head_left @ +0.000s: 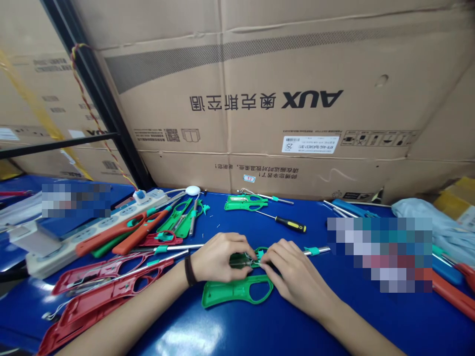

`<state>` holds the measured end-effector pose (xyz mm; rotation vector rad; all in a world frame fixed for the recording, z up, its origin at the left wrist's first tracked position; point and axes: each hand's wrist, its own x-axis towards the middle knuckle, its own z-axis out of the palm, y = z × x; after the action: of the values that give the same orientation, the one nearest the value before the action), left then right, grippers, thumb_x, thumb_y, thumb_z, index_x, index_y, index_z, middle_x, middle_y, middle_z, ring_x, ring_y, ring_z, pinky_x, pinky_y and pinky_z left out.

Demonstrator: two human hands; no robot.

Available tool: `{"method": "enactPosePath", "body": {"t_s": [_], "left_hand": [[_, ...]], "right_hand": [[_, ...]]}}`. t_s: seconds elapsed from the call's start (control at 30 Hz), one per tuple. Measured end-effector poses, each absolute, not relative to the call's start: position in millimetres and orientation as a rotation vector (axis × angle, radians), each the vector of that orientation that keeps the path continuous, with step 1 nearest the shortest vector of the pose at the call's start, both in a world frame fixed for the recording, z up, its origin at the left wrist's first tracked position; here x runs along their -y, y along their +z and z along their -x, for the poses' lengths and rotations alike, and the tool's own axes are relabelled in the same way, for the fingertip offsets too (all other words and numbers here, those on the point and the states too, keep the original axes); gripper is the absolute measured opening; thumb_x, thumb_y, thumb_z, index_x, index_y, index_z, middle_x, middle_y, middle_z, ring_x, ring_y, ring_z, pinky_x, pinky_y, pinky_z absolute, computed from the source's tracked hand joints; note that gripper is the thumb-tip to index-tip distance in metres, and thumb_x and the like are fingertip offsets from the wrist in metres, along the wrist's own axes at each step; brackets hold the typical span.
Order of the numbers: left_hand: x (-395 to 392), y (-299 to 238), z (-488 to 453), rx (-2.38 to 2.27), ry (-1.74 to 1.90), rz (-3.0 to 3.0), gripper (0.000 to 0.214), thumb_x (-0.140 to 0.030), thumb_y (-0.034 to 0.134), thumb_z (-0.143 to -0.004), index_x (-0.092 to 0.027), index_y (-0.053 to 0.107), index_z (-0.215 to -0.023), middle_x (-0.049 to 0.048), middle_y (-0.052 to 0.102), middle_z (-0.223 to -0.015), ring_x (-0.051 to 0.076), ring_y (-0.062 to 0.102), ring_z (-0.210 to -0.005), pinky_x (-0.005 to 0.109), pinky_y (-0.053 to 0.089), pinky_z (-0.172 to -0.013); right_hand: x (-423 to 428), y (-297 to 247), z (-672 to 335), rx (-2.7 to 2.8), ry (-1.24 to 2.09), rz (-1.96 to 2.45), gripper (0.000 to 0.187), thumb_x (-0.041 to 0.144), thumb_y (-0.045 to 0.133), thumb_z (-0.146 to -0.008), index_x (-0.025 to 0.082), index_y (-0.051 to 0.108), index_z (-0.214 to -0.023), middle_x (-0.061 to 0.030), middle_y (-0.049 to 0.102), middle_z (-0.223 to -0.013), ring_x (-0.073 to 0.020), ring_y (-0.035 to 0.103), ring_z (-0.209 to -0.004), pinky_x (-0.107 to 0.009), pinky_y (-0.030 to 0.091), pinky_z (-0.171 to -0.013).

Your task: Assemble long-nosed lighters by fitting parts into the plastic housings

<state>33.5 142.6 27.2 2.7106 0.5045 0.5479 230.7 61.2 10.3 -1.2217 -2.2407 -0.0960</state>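
Observation:
My left hand is closed, thumb and fingers gripping a green plastic casing half with a finger ring, like a long-necked lighter's shell. Small parts and thin wires lie inside it, partly hidden by the fingers. At its ring end my right hand pinches the edge beside a small teal piece. A metal tube with a teal part shows just past the right hand. Directly below both hands, a second green casing half lies hollow side up on the blue table.
Red casing halves and orange-handled lighters lie left, near a white power strip. Behind my hands are a green casing and a screwdriver. Bagged parts sit right; a large cardboard box stands behind.

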Motion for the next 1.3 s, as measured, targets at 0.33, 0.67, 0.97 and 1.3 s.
{"method": "enactPosePath", "body": {"t_s": [0.33, 0.67, 0.97, 1.3], "left_hand": [[-157.2, 43.4, -23.9, -0.587, 0.515, -2.459, 0.022, -0.034, 0.059, -0.087, -0.017, 0.068, -0.097, 0.0043, 0.069, -0.088, 0.013, 0.063, -0.075, 0.022, 0.048, -0.07], [-168.3, 53.0, -7.8, -0.701, 0.279, -2.503, 0.028, -0.043, 0.064, -0.082, -0.016, 0.07, -0.086, 0.003, 0.069, -0.08, 0.012, 0.06, -0.067, 0.02, 0.044, -0.06], [-172.4, 54.9, 1.0, -0.647, 0.046, -2.373, 0.026, -0.039, 0.069, -0.078, -0.017, 0.069, -0.091, 0.0013, 0.07, -0.082, 0.012, 0.06, -0.069, 0.02, 0.041, -0.06], [-165.7, 55.8, -3.2, -0.687, -0.025, -2.508, 0.024, -0.034, 0.07, -0.078, -0.022, 0.064, -0.097, -0.0019, 0.069, -0.088, 0.013, 0.059, -0.074, 0.027, 0.035, -0.077]], "right_hand": [[-61.0, 10.3, -233.7, 2.221, -0.079, 1.224, 0.01, 0.017, 0.053, -0.09, 0.019, 0.061, -0.084, -0.0025, 0.06, -0.077, -0.018, 0.052, -0.074, -0.032, 0.041, -0.069], [-64.0, 15.8, -244.3, 2.152, 0.135, 1.26, 0.024, 0.025, 0.063, -0.084, 0.026, 0.06, -0.108, -0.0049, 0.065, -0.105, -0.0212, 0.06, -0.096, -0.037, 0.05, -0.082], [-69.1, 8.4, -240.7, 2.148, 0.227, 1.3, 0.026, 0.02, 0.063, -0.085, 0.023, 0.062, -0.111, -0.0055, 0.067, -0.099, -0.0221, 0.061, -0.094, -0.039, 0.051, -0.083], [-69.9, 9.4, -240.4, 2.147, 0.22, 1.306, 0.023, 0.021, 0.063, -0.084, 0.024, 0.064, -0.107, -0.004, 0.067, -0.093, -0.02, 0.061, -0.088, -0.035, 0.053, -0.079]]}}
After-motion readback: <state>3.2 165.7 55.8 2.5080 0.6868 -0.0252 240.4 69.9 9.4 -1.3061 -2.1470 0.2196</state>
